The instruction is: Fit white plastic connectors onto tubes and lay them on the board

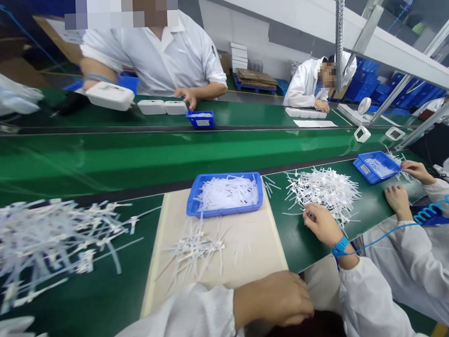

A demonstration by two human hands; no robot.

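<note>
My left hand (275, 300) is at the near edge of the beige board (258, 246), back up, fingers curled together; their undersides are hidden. My right hand (322, 225), with a blue wrist strap, reaches to the near left edge of a pile of thin white strips with small blocky pieces (323, 187). Thumb and fingers are drawn together there, and what lies between them is too small to make out. On the board are a blue tray (262, 192) filled with short white strips and a smaller loose heap of white strips (198, 247).
A large heap of white strips (53, 238) covers the left of the green table. To my right, a co-worker's hands (398, 201) are beside another blue tray (362, 167). Across the green belt (154, 154), another person handles white boxes (111, 96) beside a small blue bin (201, 122).
</note>
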